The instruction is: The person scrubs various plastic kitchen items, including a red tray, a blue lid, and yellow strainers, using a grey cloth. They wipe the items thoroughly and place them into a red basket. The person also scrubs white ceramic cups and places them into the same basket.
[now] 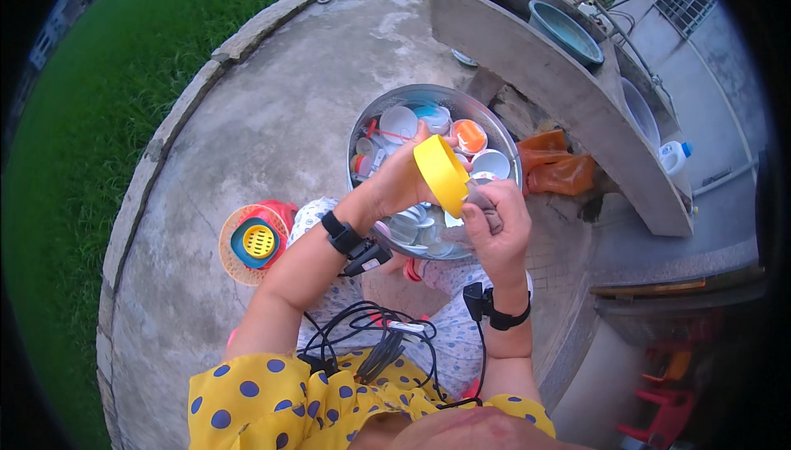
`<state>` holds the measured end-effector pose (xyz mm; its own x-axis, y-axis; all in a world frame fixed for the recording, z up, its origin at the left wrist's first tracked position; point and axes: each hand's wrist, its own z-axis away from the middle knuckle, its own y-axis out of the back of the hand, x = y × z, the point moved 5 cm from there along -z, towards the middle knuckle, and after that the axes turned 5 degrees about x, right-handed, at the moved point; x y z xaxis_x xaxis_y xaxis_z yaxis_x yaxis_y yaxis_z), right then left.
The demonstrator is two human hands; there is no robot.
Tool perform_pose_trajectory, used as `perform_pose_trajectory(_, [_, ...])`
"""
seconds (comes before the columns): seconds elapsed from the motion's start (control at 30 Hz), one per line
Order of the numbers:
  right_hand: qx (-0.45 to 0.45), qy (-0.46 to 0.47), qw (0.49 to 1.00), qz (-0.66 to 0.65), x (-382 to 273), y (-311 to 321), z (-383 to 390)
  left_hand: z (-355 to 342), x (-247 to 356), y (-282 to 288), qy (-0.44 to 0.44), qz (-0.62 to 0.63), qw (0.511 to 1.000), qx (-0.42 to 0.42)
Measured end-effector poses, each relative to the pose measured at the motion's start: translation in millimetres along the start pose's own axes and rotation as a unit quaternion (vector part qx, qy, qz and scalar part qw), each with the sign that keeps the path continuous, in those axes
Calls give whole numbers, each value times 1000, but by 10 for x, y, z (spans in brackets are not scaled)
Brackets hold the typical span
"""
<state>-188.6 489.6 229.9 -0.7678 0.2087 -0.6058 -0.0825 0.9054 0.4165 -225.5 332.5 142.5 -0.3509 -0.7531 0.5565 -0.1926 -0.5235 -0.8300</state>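
Observation:
My left hand (400, 176) holds up a yellow round piece (441, 175) with a smooth, deep rim, like a lid or shallow cup. Its fingers are closed around the far side. My right hand (503, 223) is pinched on a greyish-brown cloth (486, 205), which is pressed against the near edge of the yellow piece. Both hands are over a large round metal basin (353, 149) between my knees. In the basin are a white bowl (399, 124), an orange-and-white container (470, 136), another white bowl (491, 163) and several clear and pale containers.
Left of my knee, a peach basket (232, 244) carries stacked red, teal and yellow plastic pieces. A concrete sink (527, 46) with a green basin (566, 34) stands ahead right, orange rubber gloves (556, 166) below it. Black cables (379, 326) lie over my lap. A low kerb (161, 145) borders grass.

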Motion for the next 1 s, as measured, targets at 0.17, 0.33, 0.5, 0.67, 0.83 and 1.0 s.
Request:
perform_pose_trajectory(0.17, [43, 89, 982, 159, -6, -173, 49, 3, -22, -148, -45, 54, 997, -44])
perform_pose_trajectory(0.33, [26, 121, 976, 181, -30, -316, 123, 45, -129, -142, -78, 16, 997, 14])
perform_pose_trajectory(0.5, [32, 171, 966, 190, -4, -340, 120, 93, 10, -219, -58, 80, 995, -1])
perform_pose_trajectory(0.67, [81, 133, 976, 151, 96, -236, 102, 89, 76, -201, -70, 112, 991, -23])
perform_pose_trajectory(0.83, [108, 46, 985, 129, 236, -58, 57, 103, 76, -144, -86, 33, 996, -21])
perform_pose_trajectory(1.0, [156, -40, 985, 60, 412, 49, 68, 106, -64, -93, -44, -115, 992, -23])
